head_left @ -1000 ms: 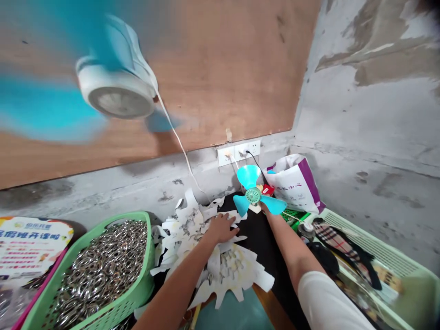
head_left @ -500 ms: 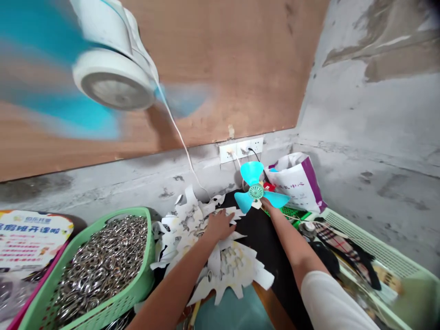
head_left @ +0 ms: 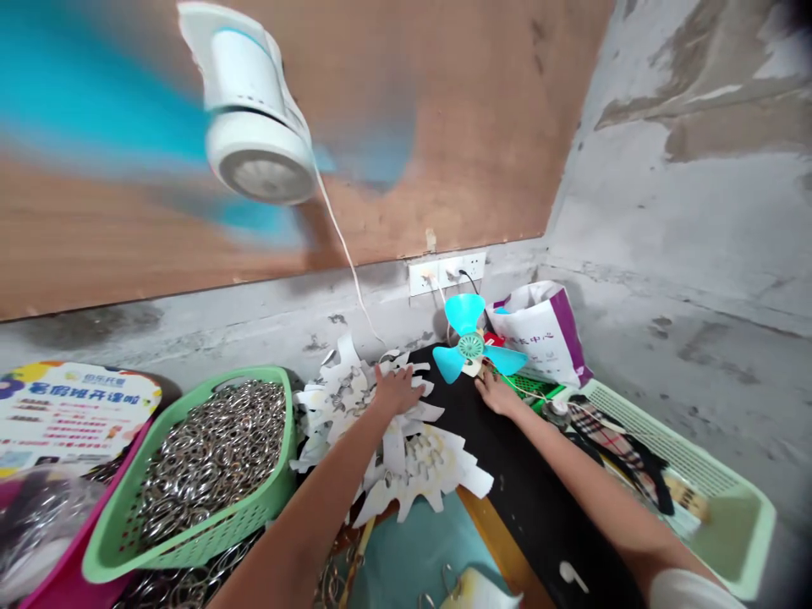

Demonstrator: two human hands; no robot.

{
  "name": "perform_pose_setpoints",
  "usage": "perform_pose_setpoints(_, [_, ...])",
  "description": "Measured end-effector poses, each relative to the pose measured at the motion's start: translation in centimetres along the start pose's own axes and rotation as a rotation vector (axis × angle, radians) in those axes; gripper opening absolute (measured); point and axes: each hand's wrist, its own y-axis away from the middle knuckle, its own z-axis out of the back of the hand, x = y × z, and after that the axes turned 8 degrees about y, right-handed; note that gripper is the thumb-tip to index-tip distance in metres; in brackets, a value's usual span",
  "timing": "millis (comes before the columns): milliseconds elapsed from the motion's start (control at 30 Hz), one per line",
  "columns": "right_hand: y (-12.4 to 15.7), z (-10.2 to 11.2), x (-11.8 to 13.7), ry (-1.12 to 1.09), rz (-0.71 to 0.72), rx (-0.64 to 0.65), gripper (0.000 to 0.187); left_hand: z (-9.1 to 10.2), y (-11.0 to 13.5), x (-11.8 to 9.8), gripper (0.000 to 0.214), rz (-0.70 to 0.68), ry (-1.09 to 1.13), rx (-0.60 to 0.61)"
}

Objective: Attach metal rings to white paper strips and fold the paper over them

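Note:
My left hand (head_left: 397, 391) lies with spread fingers on a loose pile of jagged white cut pieces (head_left: 419, 465), some with small metal parts on them. Beside the base of a small fan (head_left: 470, 346) with turquoise blades is my right hand (head_left: 496, 392), its fingers apart and fingertips close to the base. Whether they touch it I cannot tell. The small fan's blades look still. Under the right forearm runs a black surface (head_left: 469, 431).
A green basket (head_left: 288, 431) full of metal rings stands left, next to a pink tray (head_left: 69, 550). Above, a larger fan (head_left: 266, 169) spins near the wall. Sockets (head_left: 447, 272), a white and purple bag (head_left: 539, 334) and a pale green basket (head_left: 752, 516) are at back and right.
My right hand has drawn back from behind the small fan's blades and shows more fully. My left hand stays on the white pieces, slightly farther back. The view has shifted.

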Motion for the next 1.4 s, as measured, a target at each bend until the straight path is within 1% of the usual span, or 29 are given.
perform_pose_setpoints(67, [2.9,-0.6,0.0,0.159,0.051,0.134,0.063,-0.1,0.1,0.3,0.056,0.016,0.001,-0.007])
perform_pose_setpoints(133, [5.7,-1.9,0.4,0.269,0.138,0.279,0.071,-0.2,0.4,0.3,0.054,0.006,-0.017,-0.032])
perform_pose_setpoints(200, [7.9,-3.7,1.2,0.340,0.253,0.406,0.077,-0.1,0.7,0.2,0.052,-0.021,-0.045,-0.063])
perform_pose_setpoints(267, [8.9,-6.0,2.3,0.387,0.356,0.478,0.080,0.1,0.7,0.1,0.046,-0.042,-0.073,-0.088])
perform_pose_setpoints(333, [8.6,-8.4,3.5,0.423,0.432,0.492,0.080,0.3,0.4,0.1,0.039,-0.048,-0.097,-0.112])
perform_pose_setpoints(433, [7.1,-11.3,5.4,0.447,0.506,0.456,0.073,0.7,-0.3,0.5,0.036,-0.051,-0.113,-0.129])
perform_pose_setpoints(500, [6.4,-12.1,6.2,0.454,0.543,0.420,0.070,0.9,-0.6,1.0,0.036,-0.051,-0.105,-0.114])
perform_pose_setpoints(533, [6.4,-11.9,6.4,0.459,0.556,0.399,0.070,1.0,-0.7,1.2,0.036,-0.045,-0.099,-0.103])
perform_pose_setpoints(600, [6.9,-10.8,6.5,0.472,0.565,0.344,0.071,1.1,-0.6,1.6,0.037,-0.024,-0.084,-0.079])
perform_pose_setpoints(700, [8.6,-7.6,5.7,0.506,0.554,0.238,0.069,1.5,-0.3,1.8,0.035,0.006,-0.060,-0.043])
perform_pose_setpoints(733, [9.2,-6.5,5.3,0.522,0.562,0.226,0.067,1.7,-0.1,1.7,0.035,0.010,-0.052,-0.039])
perform_pose_setpoints(767, [9.8,-5.5,4.8,0.542,0.578,0.238,0.065,1.8,0.2,1.5,0.036,0.011,-0.046,-0.042])
perform_pose_setpoints(833, [10.7,-4.3,3.9,0.588,0.610,0.318,0.060,1.8,0.8,0.9,0.040,-0.005,-0.036,-0.064])
perform_pose_setpoints(900, [11.2,-4.2,3.1,0.632,0.617,0.414,0.059,1.5,1.6,0.1,0.045,-0.068,-0.026,-0.064])
perform_pose_setpoints(1000, [11.3,-5.8,2.8,0.671,0.612,0.485,0.062,0.5,2.6,-0.9,0.046,-0.177,-0.019,-0.005])
perform_pose_setpoints(1100, [11.1,-7.6,4.1,0.674,0.616,0.494,0.062,-0.4,3.1,-0.7,0.044,-0.187,-0.033,0.019])
perform_pose_setpoints(1167, [11.2,-7.7,5.3,0.662,0.612,0.466,0.061,-0.7,3.2,-0.3,0.045,-0.171,-0.043,0.005])
perform_pose_setpoints(1200, [11.3,-7.3,5.8,0.653,0.608,0.437,0.059,-0.7,3.2,-0.1,0.047,-0.167,-0.046,-0.009])
perform_pose_setpoints(1233, [11.4,-6.4,6.2,0.643,0.604,0.397,0.057,-0.7,3.1,0.0,0.049,-0.168,-0.048,-0.027])
perform_pose_setpoints(1267, [11.6,-5.0,6.3,0.632,0.597,0.346,0.052,-0.6,3.1,0.0,0.051,-0.177,-0.050,-0.050])
perform_pose_setpoints(1300, [11.8,-3.1,6.2,0.622,0.583,0.288,0.047,-0.4,3.2,0.0,0.053,-0.191,-0.051,-0.076])
perform_pose_setpoints(1333, [11.9,-0.8,5.8,0.614,0.561,0.222,0.042,-0.2,3.2,-0.2,0.054,-0.214,-0.053,-0.105])
perform_pose_setpoints(1400, [12.2,5.0,4.2,0.614,0.468,0.077,0.039,0.4,3.5,-0.8,0.051,-0.275,-0.055,-0.156])
